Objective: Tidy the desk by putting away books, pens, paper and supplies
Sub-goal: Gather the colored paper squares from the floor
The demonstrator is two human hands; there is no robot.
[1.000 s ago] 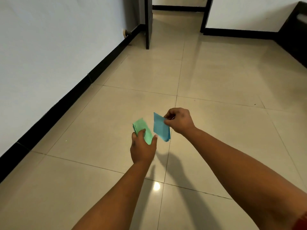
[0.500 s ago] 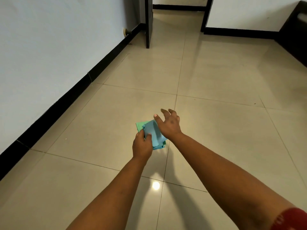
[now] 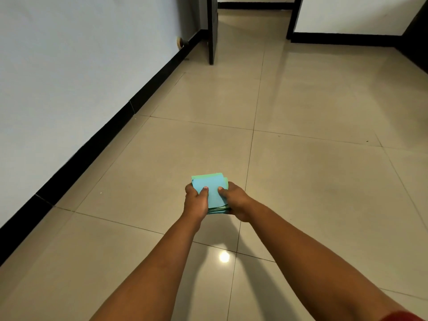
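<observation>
A small stack of coloured paper sheets (image 3: 212, 192), blue on top with green edges showing beneath, is held flat in front of me above the tiled floor. My left hand (image 3: 195, 202) grips its left side with the thumb on top. My right hand (image 3: 236, 201) grips its right side, thumb also pressed on the blue top sheet. No desk, books or pens are in view.
A white wall with a black skirting board (image 3: 111, 121) runs along the left. A dark open door (image 3: 212, 31) stands ahead beside a doorway. Dark furniture (image 3: 416, 35) sits at the far right. Beige floor tiles (image 3: 312, 181) stretch ahead.
The blue sheets from my right hand were laid onto the green ones in my left hand. Both hands now hold the joined stack flat, a little lower in view.
</observation>
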